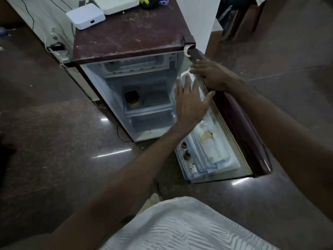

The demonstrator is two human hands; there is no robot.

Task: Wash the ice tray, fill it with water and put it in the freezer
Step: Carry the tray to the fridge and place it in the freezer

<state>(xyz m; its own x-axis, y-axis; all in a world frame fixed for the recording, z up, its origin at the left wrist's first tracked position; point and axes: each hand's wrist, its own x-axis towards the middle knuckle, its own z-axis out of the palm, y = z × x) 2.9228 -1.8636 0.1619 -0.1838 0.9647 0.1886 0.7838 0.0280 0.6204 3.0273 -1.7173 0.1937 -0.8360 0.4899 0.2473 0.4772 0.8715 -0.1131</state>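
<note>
Dark polished floor [54, 141] surrounds the open fridge [126, 42]. Right hand [212, 76] grips the door [239, 123] top edge; left hand [189, 103] is spread, holding nothing. Ice tray not identifiable; freezer compartment [129, 66] sits uppermost. Risk: door swings onto 1 hand if released

A fridge [126, 42] stands ahead, its door [234, 123] swung open to the right. Inside, the freezer compartment [129, 66] sits at the top, with what may be a jar [132, 99] on a shelf below. A flat box [85, 16] lies on the fridge's top, back left. The right hand [212, 75] holds the door's upper edge; the left hand [191, 103] is just below it.
</note>
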